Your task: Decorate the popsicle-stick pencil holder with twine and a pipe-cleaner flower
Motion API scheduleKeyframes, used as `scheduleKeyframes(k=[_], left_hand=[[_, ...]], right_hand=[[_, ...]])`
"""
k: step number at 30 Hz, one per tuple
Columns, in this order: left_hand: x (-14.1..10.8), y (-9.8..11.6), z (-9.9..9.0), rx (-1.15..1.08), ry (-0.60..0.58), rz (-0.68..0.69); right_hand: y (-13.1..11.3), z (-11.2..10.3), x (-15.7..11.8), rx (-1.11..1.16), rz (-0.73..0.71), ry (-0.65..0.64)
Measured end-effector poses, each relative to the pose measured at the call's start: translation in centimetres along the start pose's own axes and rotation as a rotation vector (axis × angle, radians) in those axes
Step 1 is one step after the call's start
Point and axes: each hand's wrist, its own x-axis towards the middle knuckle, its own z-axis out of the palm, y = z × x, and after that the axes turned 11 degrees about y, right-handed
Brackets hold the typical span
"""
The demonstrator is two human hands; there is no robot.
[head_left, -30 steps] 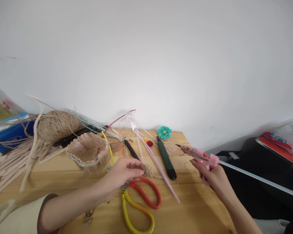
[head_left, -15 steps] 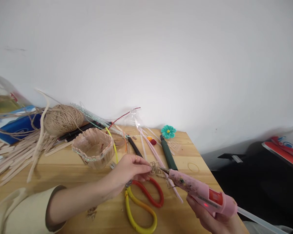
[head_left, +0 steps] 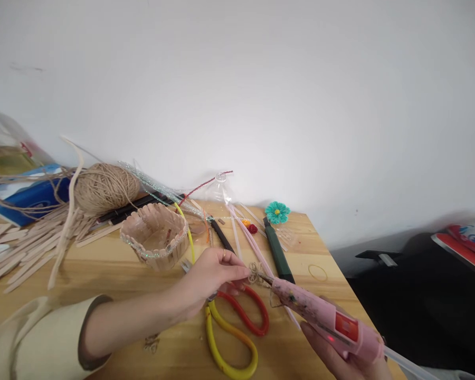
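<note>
My left hand is closed in a pinch on a small twine flower made of looped brown string. From the right, my right hand grips a pink hot glue gun with a lit red light and a clear glue stick out of its back. Its metal nozzle points left at the twine loops and seems to touch them. Below my left hand lie scissors with red and yellow handles, their blades partly covered by the hand. Another little twine piece rests near my left forearm.
Left of the hands stands a basket of craft sticks. Behind it are a twine ball and loose sticks. A green marker, a teal flower and pink pipe cleaners lie beyond the hands. The table's right edge is close.
The whole view has shifted slightly. The glue gun's nozzle has come a little further into the twine loops, while my left hand keeps its pinch.
</note>
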Motion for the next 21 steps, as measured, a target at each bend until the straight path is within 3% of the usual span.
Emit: scheduleKeyframes(k=[10, 21], left_hand=[[0.0, 0.0, 0.0, 0.003, 0.001, -0.022], [-0.2, 0.0, 0.0, -0.004, -0.002, -0.029]], right_hand=[[0.3, 1.0, -0.9, 0.015, -0.007, 0.121], [-1.2, 0.3, -0.2, 0.125, 0.122, 0.004]])
